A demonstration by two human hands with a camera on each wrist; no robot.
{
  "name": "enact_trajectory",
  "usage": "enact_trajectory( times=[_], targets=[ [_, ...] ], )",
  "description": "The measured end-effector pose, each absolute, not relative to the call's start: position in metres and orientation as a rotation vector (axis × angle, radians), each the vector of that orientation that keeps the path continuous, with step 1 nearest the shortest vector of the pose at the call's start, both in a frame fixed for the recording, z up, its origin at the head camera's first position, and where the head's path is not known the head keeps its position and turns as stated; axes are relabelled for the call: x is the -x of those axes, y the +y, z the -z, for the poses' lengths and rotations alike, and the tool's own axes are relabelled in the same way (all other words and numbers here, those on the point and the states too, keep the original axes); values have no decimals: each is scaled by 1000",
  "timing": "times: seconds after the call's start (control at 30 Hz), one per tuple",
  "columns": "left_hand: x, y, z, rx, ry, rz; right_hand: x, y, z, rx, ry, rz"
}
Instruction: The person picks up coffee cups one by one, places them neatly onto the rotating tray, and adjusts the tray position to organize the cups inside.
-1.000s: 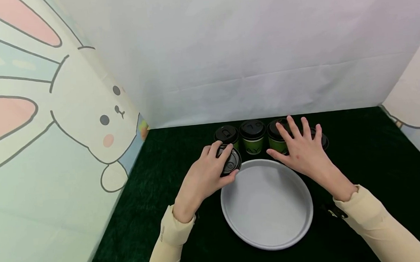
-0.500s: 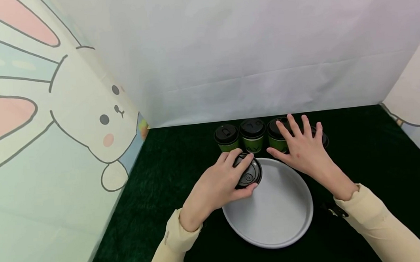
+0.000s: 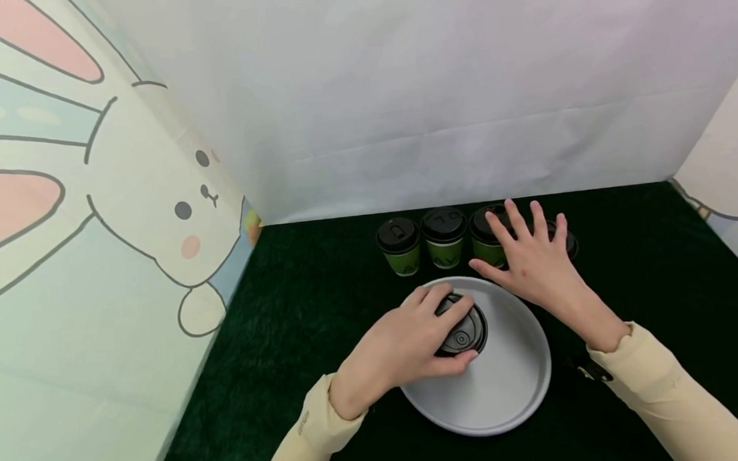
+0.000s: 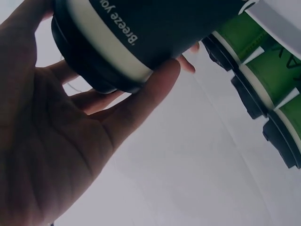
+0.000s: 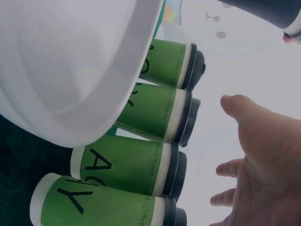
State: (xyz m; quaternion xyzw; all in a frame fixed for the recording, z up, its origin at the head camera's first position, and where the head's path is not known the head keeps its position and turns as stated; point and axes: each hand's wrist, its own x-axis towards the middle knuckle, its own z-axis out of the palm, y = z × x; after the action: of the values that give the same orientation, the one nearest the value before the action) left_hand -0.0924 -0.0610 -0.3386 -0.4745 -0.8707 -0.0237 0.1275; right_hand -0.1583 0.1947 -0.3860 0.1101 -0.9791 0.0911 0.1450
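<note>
My left hand (image 3: 412,336) grips a dark paper coffee cup (image 4: 155,28) by its black lid (image 3: 465,331), thumb on one side and fingers on the other. In the head view this cup is over the left part of a round pale grey tray (image 3: 509,390). With fingers spread, my right hand (image 3: 534,267) hovers over the right end of a row of green coffee cups (image 3: 402,260), holding nothing. The right wrist view shows that row side by side, each green cup (image 5: 124,165) with a black lid, behind the tray rim (image 5: 117,94).
Dark green cloth (image 3: 275,347) covers the table. A white backdrop (image 3: 424,95) rises right behind the cup row, and a panel with a cartoon rabbit (image 3: 148,200) stands along the left edge.
My left hand has carried the dark cup rightward and toward me, from the tray's left rim to over the tray, uncovering the leftmost green cup. My right hand has stayed in place.
</note>
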Motion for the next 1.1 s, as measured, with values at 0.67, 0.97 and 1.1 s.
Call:
enact_trajectory(
  times=[0.67,0.97,1.1],
  targets=[
    [77,-57,346,1482,-2517,8,159,193,384,-311,-2843,-259],
    [72,-56,346,1522,-2595,36,157,194,385,-319,-2847,-265],
    [71,-57,346,1533,-2623,40,157,193,385,-322,-2854,-280]
  ],
)
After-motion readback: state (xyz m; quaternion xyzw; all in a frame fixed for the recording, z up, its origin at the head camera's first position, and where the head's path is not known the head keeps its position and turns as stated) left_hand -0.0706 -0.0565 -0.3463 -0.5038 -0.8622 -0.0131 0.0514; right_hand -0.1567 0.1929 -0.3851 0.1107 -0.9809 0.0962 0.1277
